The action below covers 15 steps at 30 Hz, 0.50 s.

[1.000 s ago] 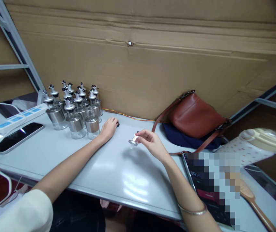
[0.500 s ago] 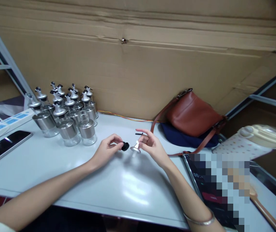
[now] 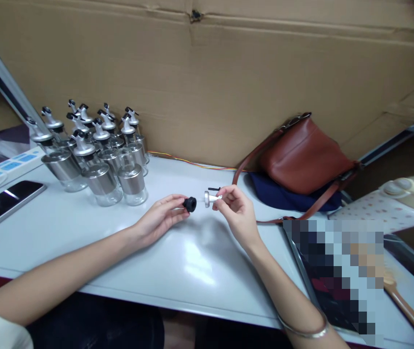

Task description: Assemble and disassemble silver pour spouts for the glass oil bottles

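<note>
My left hand [image 3: 163, 215] pinches a black ribbed stopper [image 3: 191, 204] at the middle of the table. Facing it, a small gap away, is a silver pourer spout [image 3: 207, 199] lying sideways, its disc toward the stopper. My right hand [image 3: 236, 208] grips the spout by its narrow end. A thin black piece [image 3: 214, 189] juts out by the right fingers; whether it is joined to the spout I cannot tell. To the left stand several glass bottles with steel bands, most topped by silver and black pourers. One front bottle [image 3: 133, 184] has no pourer.
A white table [image 3: 148, 286] runs under everything, against a cardboard wall [image 3: 207, 87]. On the left lie a phone [image 3: 7, 206] and a power strip [image 3: 7, 169]. A brown bag [image 3: 304, 155], a dotted container [image 3: 384, 206] and a partly pixelated tablet-like device [image 3: 301, 261] are on the right.
The spout has turned from upright to sideways, its disc now facing the stopper. The stopper has rotated so its opening shows toward the spout. The camera view has tilted down.
</note>
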Tool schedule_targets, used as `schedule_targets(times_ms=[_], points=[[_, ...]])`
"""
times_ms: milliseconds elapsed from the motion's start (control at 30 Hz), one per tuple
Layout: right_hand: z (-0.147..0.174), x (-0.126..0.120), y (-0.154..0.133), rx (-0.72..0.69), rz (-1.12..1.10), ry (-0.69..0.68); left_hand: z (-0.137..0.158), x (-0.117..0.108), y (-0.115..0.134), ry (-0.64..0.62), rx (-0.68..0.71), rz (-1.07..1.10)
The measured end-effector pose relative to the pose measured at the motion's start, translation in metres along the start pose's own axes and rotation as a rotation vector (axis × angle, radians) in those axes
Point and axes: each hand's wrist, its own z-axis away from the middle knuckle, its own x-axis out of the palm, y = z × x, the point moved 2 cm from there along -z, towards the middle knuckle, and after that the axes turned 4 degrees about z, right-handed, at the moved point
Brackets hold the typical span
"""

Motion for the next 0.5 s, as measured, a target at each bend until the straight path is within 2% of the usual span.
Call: schedule_targets(times_ms=[300, 500], points=[[0.0012, 0.0031, -0.0015, -0.036, 0.041, -0.093, 0.0018, 0.0032, 0.0079, 0.025, -0.003, 0.073], [0.0019, 0.0038, 0.0022, -0.046, 0.067, -0.136, 0.0, 0.0003, 0.0063, -0.014, -0.023, 0.04]])
